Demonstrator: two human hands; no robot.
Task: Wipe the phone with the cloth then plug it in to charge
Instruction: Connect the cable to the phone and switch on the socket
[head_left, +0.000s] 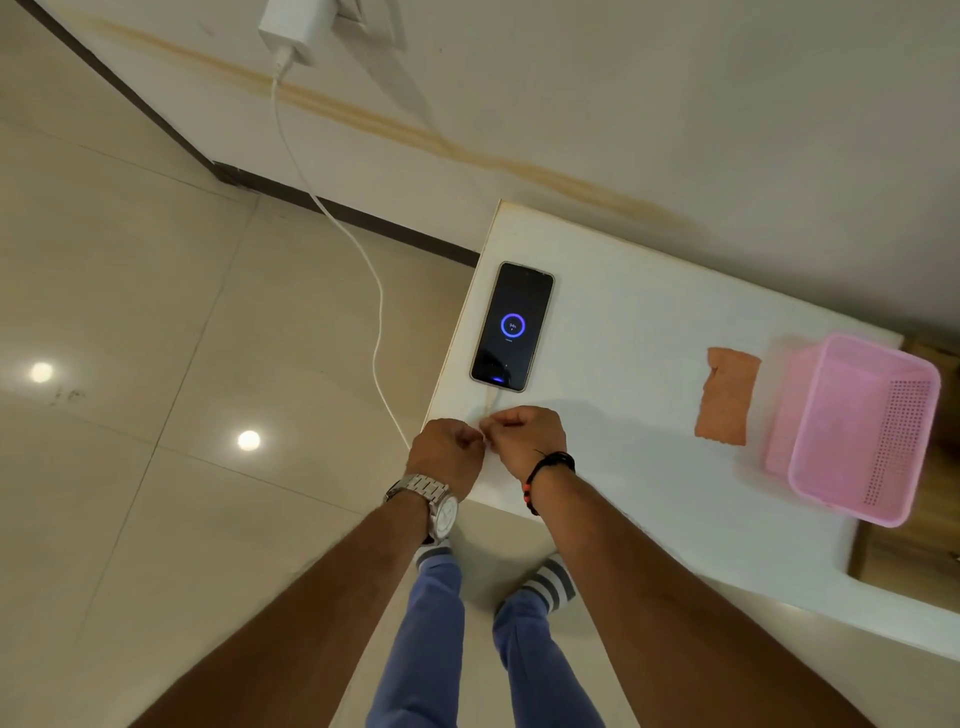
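A dark phone (511, 326) lies face up near the left end of the white table (649, 395), its screen lit with a blue charging ring. A white cable (363, 260) runs from the white charger (291, 31) in the wall socket down to the phone's near end. My left hand (448, 453) and my right hand (524, 436) meet just below the phone, both pinched on the cable at the table's edge. An orange cloth (726, 397) lies flat on the table to the right, away from both hands.
A pink plastic basket (857, 431) stands at the table's right end, next to the cloth. A wooden surface (930, 545) shows beyond it. Beige floor tiles lie to the left, and my feet stand below the table edge.
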